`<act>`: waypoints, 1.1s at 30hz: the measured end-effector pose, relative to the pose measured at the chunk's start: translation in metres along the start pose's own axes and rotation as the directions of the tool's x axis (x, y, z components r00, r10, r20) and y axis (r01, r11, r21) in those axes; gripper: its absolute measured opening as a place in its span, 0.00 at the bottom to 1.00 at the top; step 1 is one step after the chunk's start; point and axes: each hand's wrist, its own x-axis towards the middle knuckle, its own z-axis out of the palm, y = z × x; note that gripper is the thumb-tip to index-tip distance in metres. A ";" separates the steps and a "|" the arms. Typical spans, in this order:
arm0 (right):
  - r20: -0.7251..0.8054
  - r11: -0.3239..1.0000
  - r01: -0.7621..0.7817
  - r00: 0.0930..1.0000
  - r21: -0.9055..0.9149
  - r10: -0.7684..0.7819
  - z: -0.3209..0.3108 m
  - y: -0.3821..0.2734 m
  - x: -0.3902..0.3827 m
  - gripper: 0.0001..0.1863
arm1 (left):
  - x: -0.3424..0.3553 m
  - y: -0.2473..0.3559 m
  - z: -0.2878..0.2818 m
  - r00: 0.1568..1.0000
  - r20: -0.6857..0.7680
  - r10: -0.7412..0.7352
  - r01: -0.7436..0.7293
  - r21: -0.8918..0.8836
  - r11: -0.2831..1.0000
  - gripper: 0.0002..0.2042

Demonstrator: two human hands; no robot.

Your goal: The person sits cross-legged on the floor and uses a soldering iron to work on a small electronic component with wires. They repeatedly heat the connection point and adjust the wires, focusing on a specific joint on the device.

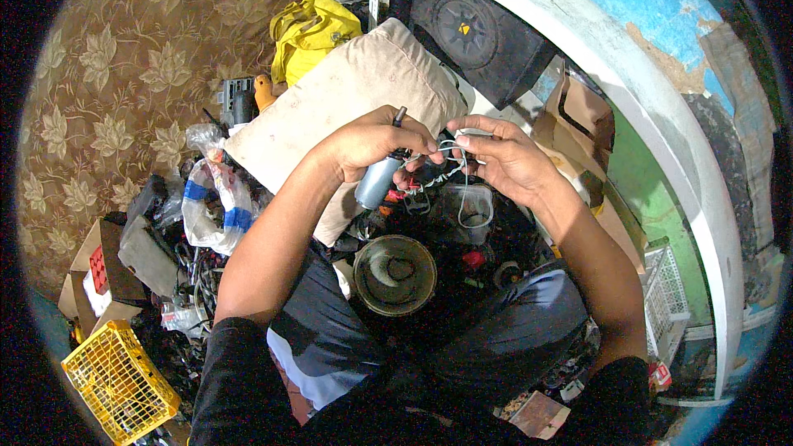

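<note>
My left hand [376, 144] is closed around a grey metallic cylinder [378, 182] with a dark rod-like end poking up past the fingers. Its exact kind does not show. A thin pale wire [491, 213] runs between my two hands and hangs in a loop below the right one. The fingers of my right hand [502, 157] pinch this wire, with the thumb side toward the left hand. Both hands are raised close together in front of a beige cushion [330, 95]. The left fingertips also lie against the wire.
Between my legs stands a round metal pot [395, 276]. A clear plastic tub [459, 208] sits beyond it. Left lie a yellow basket [122, 381], a cardboard box [116, 268] and a bag-wrapped coil [216, 206]. A yellow bag [310, 33] and a speaker [471, 29] are at the back.
</note>
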 end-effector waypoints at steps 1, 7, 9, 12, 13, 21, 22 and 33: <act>-0.035 1.000 0.012 0.999 0.022 -0.011 -0.001 0.001 0.000 0.10 | 0.000 0.001 0.001 1.000 0.000 -0.016 0.016 0.001 1.000 0.11; -0.255 0.936 0.183 0.961 0.301 -0.106 -0.029 -0.007 0.010 0.05 | 0.001 0.001 -0.004 1.000 0.002 -0.028 0.028 -0.016 0.999 0.10; -0.105 0.926 0.088 0.993 0.368 -0.052 -0.038 -0.010 0.006 0.05 | -0.001 0.005 -0.012 1.000 -0.006 -0.015 0.014 -0.057 0.998 0.09; 0.265 0.926 -0.130 0.964 0.353 0.035 -0.043 -0.025 -0.007 0.04 | -0.005 0.006 -0.016 0.996 -0.080 -0.026 0.020 -0.081 0.996 0.10; 0.153 0.946 -0.006 0.987 0.325 -0.046 -0.044 -0.023 -0.007 0.06 | -0.006 0.007 -0.020 0.994 -0.109 -0.031 0.022 -0.087 0.996 0.11; -0.256 0.850 0.373 0.921 0.372 -0.293 -0.045 -0.031 -0.004 0.14 | -0.009 0.009 -0.029 0.989 -0.146 -0.004 -0.010 -0.100 0.995 0.13; -0.128 0.866 0.323 0.946 0.382 -0.297 -0.057 -0.036 -0.009 0.16 | -0.010 0.009 -0.030 0.988 -0.151 -0.009 -0.008 -0.110 0.994 0.13; 0.368 0.826 0.236 0.808 0.511 -0.459 -0.093 -0.052 -0.029 0.23 | -0.013 0.009 -0.049 0.979 -0.202 0.026 -0.052 -0.123 0.991 0.11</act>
